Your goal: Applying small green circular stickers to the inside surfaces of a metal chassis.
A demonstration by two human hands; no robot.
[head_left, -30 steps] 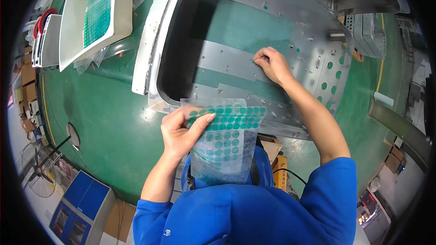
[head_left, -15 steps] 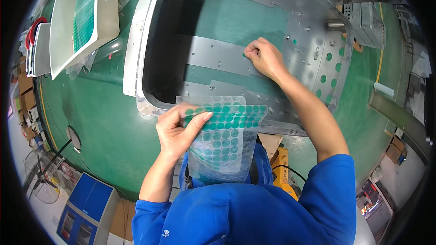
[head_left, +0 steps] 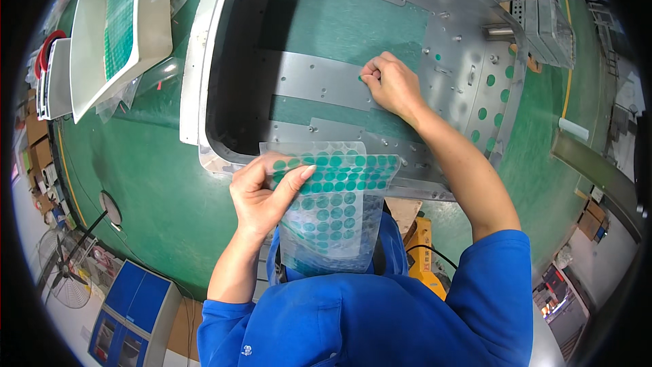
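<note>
Thumb and fingers of my left hand (head_left: 261,194) pinch a clear sheet of round green stickers (head_left: 336,180) by its upper left edge. The sheet hangs bent in front of my body, with several rows of green dots. My right hand (head_left: 394,85) is over the inside of a large grey metal housing (head_left: 319,80), its fingers pinched together. A small round green sticker (head_left: 360,78) shows at the fingertips. Just beneath is a metal cross strip with small holes. Whether the fingertips touch that strip, I cannot tell. Another green dot (head_left: 438,58) sits on the housing's right inner panel.
A cream plastic bin (head_left: 155,34) holding green sheets stands at the upper left. The housing's pale rim (head_left: 195,88) rises on its left side. To the lower right is a yellow machine part (head_left: 424,251). A fan (head_left: 64,268) and a blue cabinet (head_left: 129,309) stand lower left.
My right hand has shifted slightly left, still pinching the green sticker. My left hand keeps its grip on the sheet. The whole view has moved a little.
</note>
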